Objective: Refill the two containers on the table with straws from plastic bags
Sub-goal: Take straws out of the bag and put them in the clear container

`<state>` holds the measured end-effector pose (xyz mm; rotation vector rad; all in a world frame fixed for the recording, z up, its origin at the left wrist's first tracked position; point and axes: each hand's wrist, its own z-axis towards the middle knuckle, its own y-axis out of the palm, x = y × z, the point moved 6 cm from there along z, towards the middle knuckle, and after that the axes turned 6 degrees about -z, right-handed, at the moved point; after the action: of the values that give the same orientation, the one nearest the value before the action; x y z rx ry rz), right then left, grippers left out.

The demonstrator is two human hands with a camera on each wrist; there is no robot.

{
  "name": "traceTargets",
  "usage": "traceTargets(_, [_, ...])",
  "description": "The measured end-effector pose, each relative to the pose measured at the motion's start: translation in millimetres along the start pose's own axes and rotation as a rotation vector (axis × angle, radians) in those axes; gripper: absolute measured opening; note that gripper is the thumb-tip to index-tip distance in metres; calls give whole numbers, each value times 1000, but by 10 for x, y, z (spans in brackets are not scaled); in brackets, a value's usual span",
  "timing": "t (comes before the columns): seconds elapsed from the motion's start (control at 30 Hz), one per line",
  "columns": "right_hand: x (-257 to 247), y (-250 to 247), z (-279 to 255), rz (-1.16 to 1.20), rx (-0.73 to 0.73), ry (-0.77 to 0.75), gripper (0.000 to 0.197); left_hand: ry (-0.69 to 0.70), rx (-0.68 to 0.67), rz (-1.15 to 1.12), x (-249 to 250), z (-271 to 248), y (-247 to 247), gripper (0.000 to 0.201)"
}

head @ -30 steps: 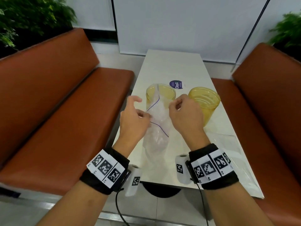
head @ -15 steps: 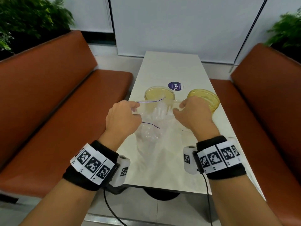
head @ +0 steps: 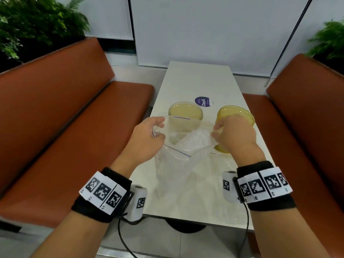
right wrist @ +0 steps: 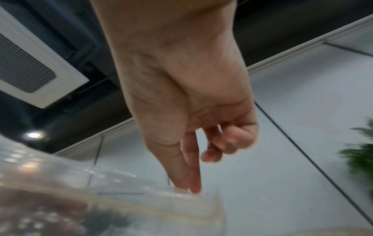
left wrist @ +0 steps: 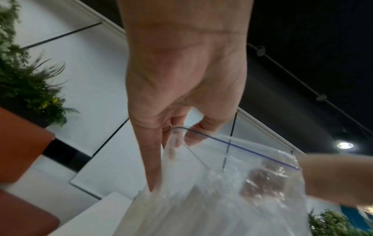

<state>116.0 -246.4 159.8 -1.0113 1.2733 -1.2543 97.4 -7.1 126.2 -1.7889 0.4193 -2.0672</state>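
Left hand [head: 147,138] and right hand [head: 234,135] each pinching the rim of a clear zip bag [head: 178,164], mouth pulled wide, above worktop [head: 197,79], two yellow containers [head: 186,111] just behind

The bench [head: 195,79] is off-white with a faint pale marbling, and a round dark purple sticker [head: 203,101] with white lettering lies on it. The left container [head: 185,113] is a pale, see-through yellow; the right container [head: 235,113] is a deeper amber yellow. The plastic bag [head: 178,164] is clear and colourless with a thin blue line along its mouth, and its contents look white. The seats [head: 74,127] on either side are rust orange-brown. Both wrists wear black bands [head: 96,205] carrying white tags [head: 104,190] printed with black square-code patterns. The plants [head: 37,23] are dark green.
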Motion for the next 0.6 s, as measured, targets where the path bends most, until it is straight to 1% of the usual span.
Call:
traceTargets(0.03, [-80,-96,-23,37,95,-48,18,3,9,-46,-16,-7,18,49])
traceTargets(0.07, [-191,-158,-52,97,151,-123,18,7,19,-74,-26,-9,39,48])
traceTargets(0.1, [-333,-168,-84,153,144,-223,20,21,23,-87,-15,-14,61,49])
traceTargets(0.17, [-628,-60,-172,176,24,-433,23,78,17,-76,36,-33,111,48])
traceTargets(0.2, [-719,12,-210,126,-22,-499,25,114,4,-52,70,-50,139,49])
traceTargets(0.23, [-752,92,-216,39,-39,-525,29,142,-17,-21,95,-74,168,50])
traceTargets(0.27, [-735,165,-203,-71,-48,-509,35,165,-39,10,113,-100,198,51])
traceTargets(0.3, [-677,253,-182,-178,-72,-463,43,189,-59,38,130,-130,228,52])
traceTargets(0.37, [-532,465,-145,-312,-166,-356,53,249,-81,72,161,-184,289,54])
traceTargets(0.43, [-431,655,-146,-334,-246,-306,55,304,-103,93,176,-226,374,57])
traceTargets(0.5, [-365,818,-180,-328,-311,-301,57,338,-126,122,168,-260,469,60])
traceTargets(0.53, [-340,884,-211,-338,-348,-311,57,340,-137,125,152,-273,514,60])
traceTargets(0.6, [-302,1007,-270,-346,-420,-340,50,316,-148,124,108,-291,577,57])
